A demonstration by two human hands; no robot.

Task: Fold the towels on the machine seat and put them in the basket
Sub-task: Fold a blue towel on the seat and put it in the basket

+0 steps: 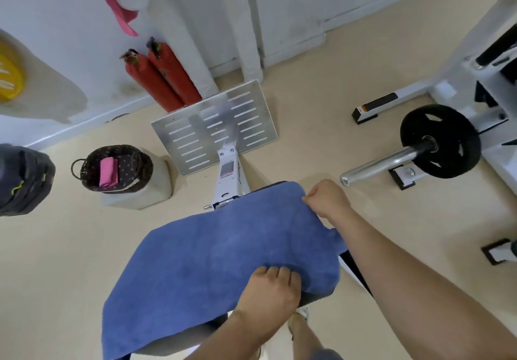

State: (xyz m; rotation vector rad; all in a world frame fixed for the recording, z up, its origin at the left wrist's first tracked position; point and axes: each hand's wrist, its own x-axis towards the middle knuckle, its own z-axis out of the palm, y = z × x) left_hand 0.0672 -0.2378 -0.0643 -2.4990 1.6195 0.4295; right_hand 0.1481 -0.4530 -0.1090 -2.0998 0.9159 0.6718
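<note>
Beige floor (pixel 70 247), basket (pixel 87 178) with pink towel (pixel 107 172)

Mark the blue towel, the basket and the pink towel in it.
blue towel (pixel 223 247): head view, middle of the spread cloth.
basket (pixel 134 161): head view, inner wall on its right side.
pink towel (pixel 107 173): head view, middle of the folded cloth.
</note>
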